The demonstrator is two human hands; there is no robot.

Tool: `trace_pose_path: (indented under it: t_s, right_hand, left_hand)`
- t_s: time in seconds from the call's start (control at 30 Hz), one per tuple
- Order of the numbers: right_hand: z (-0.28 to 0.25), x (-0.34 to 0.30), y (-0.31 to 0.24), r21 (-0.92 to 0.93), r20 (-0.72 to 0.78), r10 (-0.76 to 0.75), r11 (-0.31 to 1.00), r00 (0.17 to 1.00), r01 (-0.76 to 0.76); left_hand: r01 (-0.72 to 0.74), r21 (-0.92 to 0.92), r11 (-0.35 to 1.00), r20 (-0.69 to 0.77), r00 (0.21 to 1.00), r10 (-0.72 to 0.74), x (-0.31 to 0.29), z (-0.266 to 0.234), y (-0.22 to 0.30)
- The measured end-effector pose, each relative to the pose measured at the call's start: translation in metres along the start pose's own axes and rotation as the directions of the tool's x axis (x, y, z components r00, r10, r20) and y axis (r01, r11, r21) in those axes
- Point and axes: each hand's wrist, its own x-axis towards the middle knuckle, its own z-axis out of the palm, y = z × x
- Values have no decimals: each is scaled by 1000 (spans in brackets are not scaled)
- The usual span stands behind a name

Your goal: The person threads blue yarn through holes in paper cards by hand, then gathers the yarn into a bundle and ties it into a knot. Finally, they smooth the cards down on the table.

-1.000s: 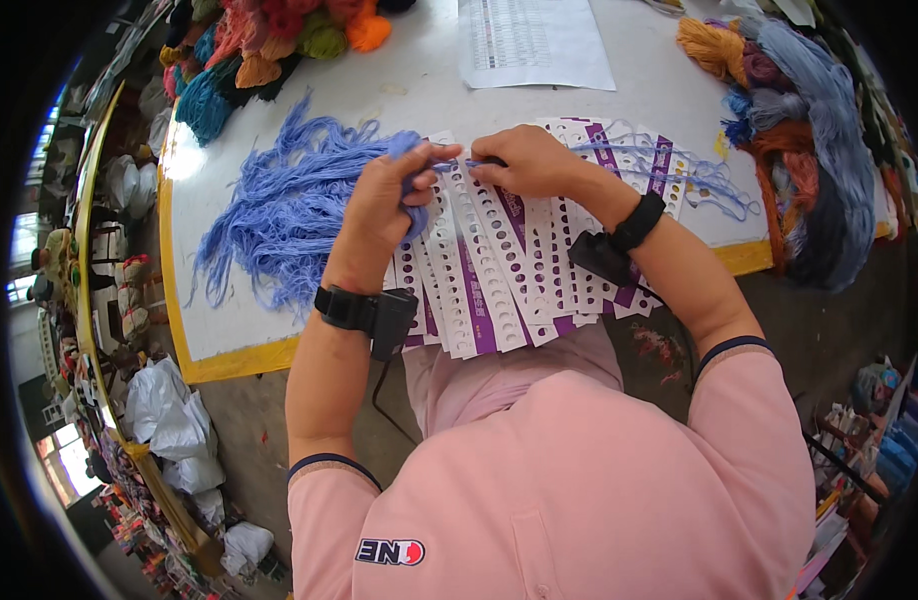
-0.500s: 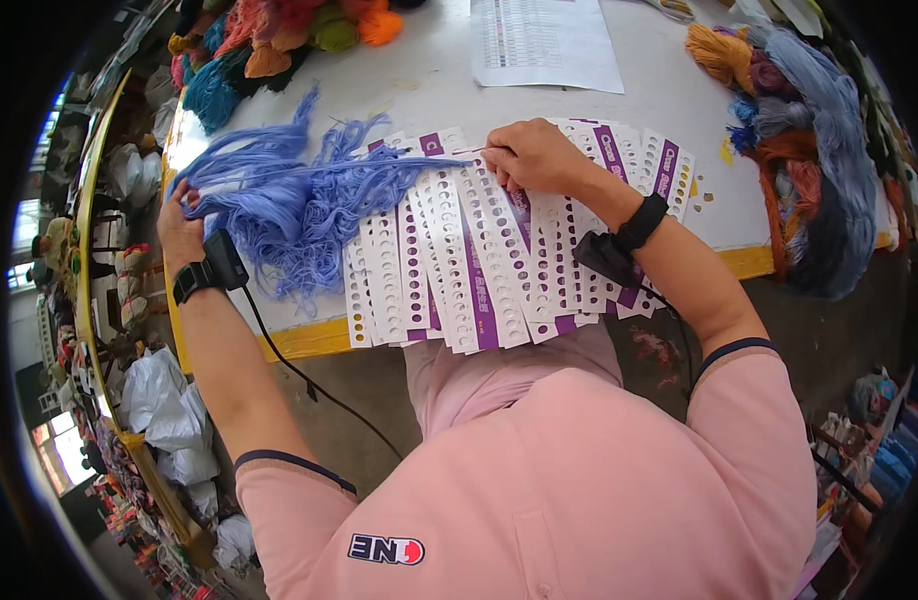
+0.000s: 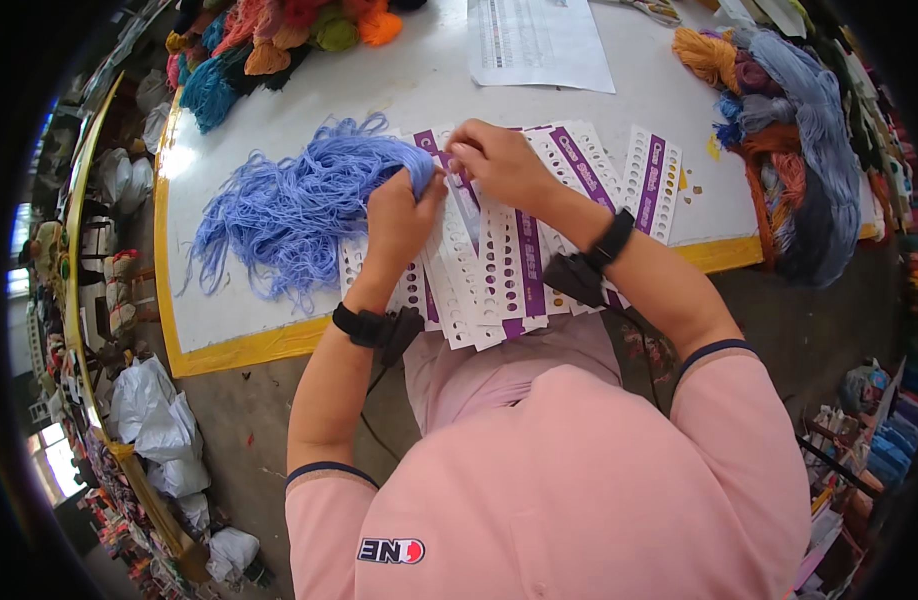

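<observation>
A loose, tangled hank of periwinkle-blue embroidery thread [image 3: 289, 205] lies on the white table to the left of and partly over a fan of perforated thread cards [image 3: 531, 265]. The cards are white with purple bands and rows of round holes. My left hand [image 3: 401, 215] is closed around the hank's right end, above the cards. Close beside it, my right hand [image 3: 497, 165] hovers over the cards' upper part with thumb and fingers pinched together. Whatever sits in that pinch is too small to make out.
Multicoloured thread hanks [image 3: 264, 45] are heaped at the far left. More hanks [image 3: 814, 130] hang over the table's right side. A printed sheet [image 3: 539, 45] lies at the back. Yellow tape [image 3: 249, 345] lines the near edge; white plastic bags [image 3: 157, 410] stand at left.
My left hand has come in from the far left to the cards, bringing the blue thread's end rightward; the stretched strands are now slack. My right hand has shifted slightly left.
</observation>
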Motion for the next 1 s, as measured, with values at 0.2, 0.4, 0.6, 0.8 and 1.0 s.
trace_pose_path:
  t_s: [0.2,0.4,0.6,0.8,1.0]
  right_hand:
    - [-68,-114,-17,-740,384,-217,508,897,440]
    - [-78,-129,-3,-826,354,-177,401,918,396]
    - [-63,-120,-1,-779,403,-261,405,877,478]
    - [-58,-119,-3,-771,425,-286,382,859,509]
    - [-60,-118,-4,-772,419,-254,407,872,489]
  left_hand:
    - [-233,263,936,-49,966,255,-8,8,17]
    - [-222,280,934,-55,968,246,-6,6,19]
    - [614,-515,599,451,788,-420,27,-10,64]
    - [825,-423,375,675,563,-476,44,-13,51]
    - [697,-367,616,436,714,-548,32,-11,71]
